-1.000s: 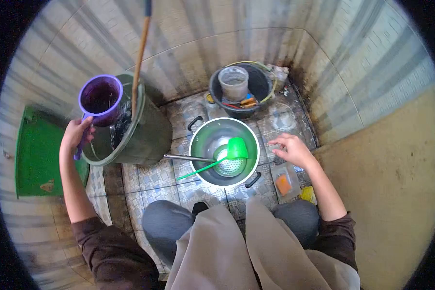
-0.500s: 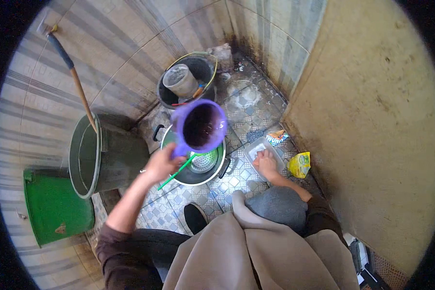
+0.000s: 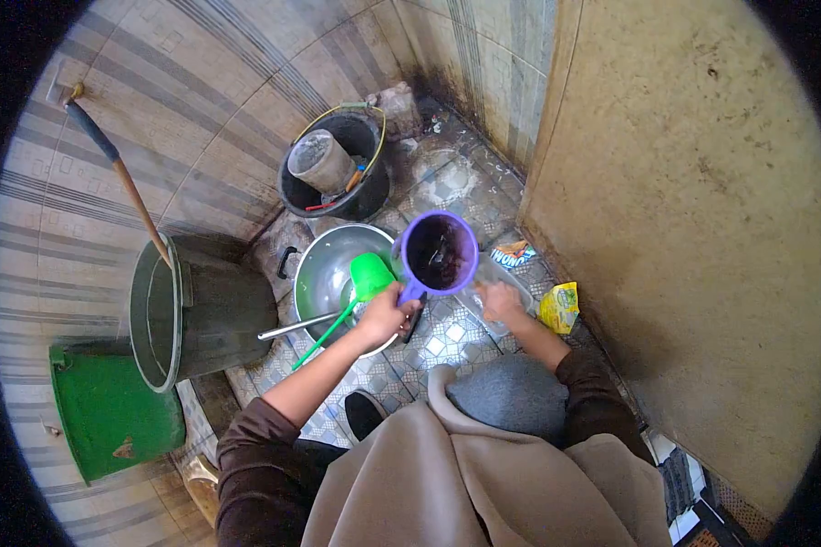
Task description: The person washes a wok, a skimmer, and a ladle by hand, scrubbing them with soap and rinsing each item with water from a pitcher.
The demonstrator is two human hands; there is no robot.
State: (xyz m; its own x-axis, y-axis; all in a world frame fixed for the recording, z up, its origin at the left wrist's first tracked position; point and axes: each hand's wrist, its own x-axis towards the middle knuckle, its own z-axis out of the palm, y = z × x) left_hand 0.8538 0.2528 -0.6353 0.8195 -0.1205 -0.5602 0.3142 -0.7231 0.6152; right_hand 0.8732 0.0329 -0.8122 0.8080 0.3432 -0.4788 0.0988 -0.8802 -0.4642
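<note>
Two hands work at the centre of the frame; our left hand (image 3: pixel 385 316) is closed around the handle of a purple dipper (image 3: pixel 438 253), holding it mouth-up above the right rim of a steel pot (image 3: pixel 324 264); our right hand (image 3: pixel 500 301) lies just right of the dipper, fingers bent down onto a clear tub (image 3: pixel 497 273) on the tiled floor (image 3: pixel 447 342), though we cannot tell whether it grips; a green ladle (image 3: pixel 365 278) leans in the pot beside a metal handle (image 3: pixel 292 326); a black bucket (image 3: pixel 333 178) stands above the pot; a grey bin (image 3: pixel 187 305) with a stick (image 3: pixel 123 182) stands at left, a green bucket (image 3: pixel 109 406) at lower left; a yellow packet (image 3: pixel 561 305) lies to the right.
</note>
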